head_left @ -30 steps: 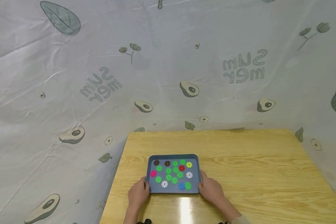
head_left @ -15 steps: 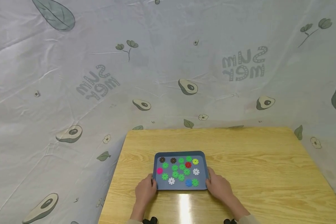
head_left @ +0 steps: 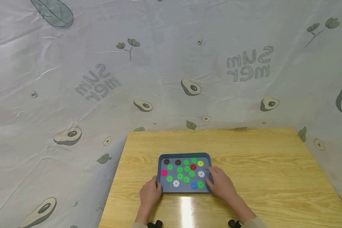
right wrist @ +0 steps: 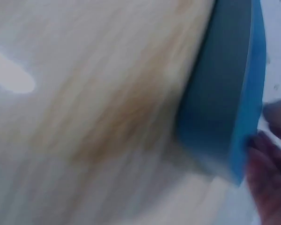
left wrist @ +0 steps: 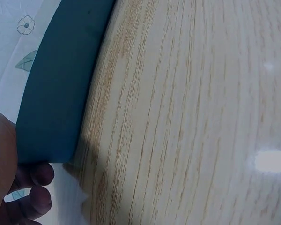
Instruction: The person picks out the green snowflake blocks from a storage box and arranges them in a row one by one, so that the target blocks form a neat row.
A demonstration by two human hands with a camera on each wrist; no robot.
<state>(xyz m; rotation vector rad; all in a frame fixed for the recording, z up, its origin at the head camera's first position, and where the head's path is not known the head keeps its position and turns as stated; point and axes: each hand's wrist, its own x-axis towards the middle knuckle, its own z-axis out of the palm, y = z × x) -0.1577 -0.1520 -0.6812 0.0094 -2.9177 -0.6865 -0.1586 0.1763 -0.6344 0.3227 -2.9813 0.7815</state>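
A blue-grey tray (head_left: 185,190) lies on the wooden table, bearing several flower-shaped plastic discs. Many are green (head_left: 180,169); others are brown (head_left: 178,162), white (head_left: 201,174), red (head_left: 193,167), yellow, pink (head_left: 164,173) and blue (head_left: 194,185). My left hand (head_left: 150,192) grips the tray's near left corner, thumb at the rim; in the left wrist view its fingers curl by the tray wall (left wrist: 56,93). My right hand (head_left: 223,183) hovers at the right rim, thumb and fingers spread apart near the white disc, holding nothing. The right wrist view is blurred.
The wooden table (head_left: 262,177) extends far to the right of the tray. Behind it and on the left hangs a pale printed cloth (head_left: 159,63) with avocados and leaves. Bright glare (head_left: 186,210) shows on the tabletop in front of the tray.
The tray has shifted right and slightly away with both hands holding it. Since then, my right hand has let go of its right rim and raised its fingers over the edge.
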